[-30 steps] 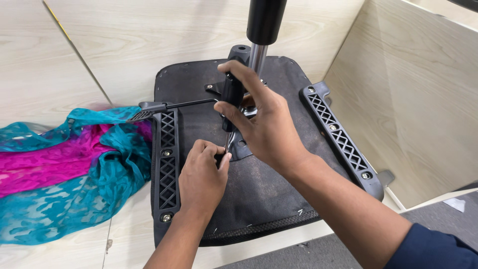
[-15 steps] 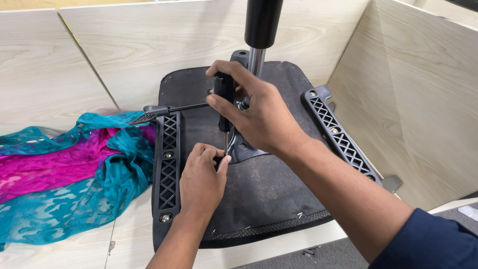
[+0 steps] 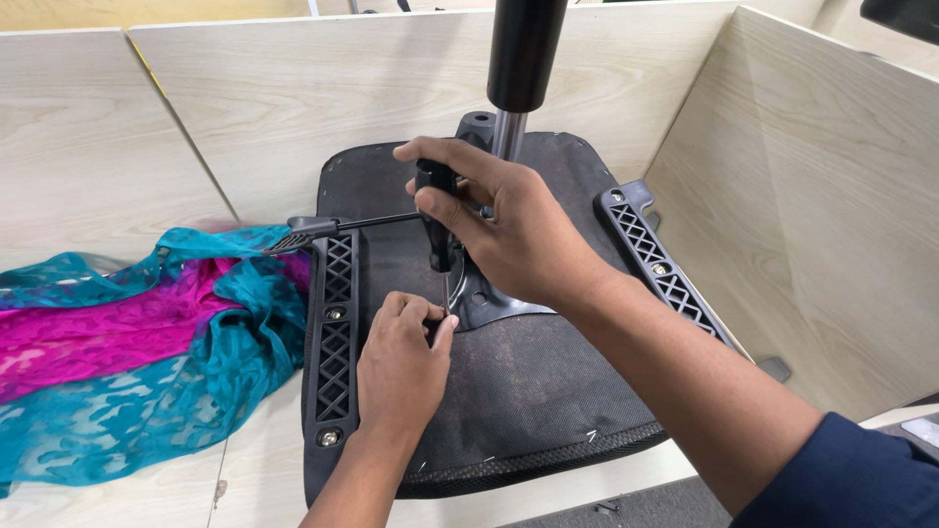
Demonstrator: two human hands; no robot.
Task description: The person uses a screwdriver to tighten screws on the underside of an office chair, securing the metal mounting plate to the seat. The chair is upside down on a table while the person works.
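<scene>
An upturned black office-chair seat (image 3: 548, 401) lies on a pale wooden surface, its gas-lift column (image 3: 523, 59) pointing up. My right hand (image 3: 509, 230) grips the black handle of a screwdriver (image 3: 437, 220), held upright with its tip down at the metal mechanism plate (image 3: 489, 303). My left hand (image 3: 403, 367) pinches something small at the screwdriver's tip; a screw there is hidden by the fingers. A thin adjustment lever (image 3: 333, 228) sticks out to the left under my right hand.
Two black latticed armrest brackets (image 3: 335, 332) (image 3: 655, 259) run along the seat's sides. A teal and magenta cloth (image 3: 127, 342) lies bunched at the left. Wooden panels (image 3: 822, 205) wall the space at back and right.
My right hand and the screwdriver have shifted slightly left and lower in view as the camera moved. My left hand stays at the tip.
</scene>
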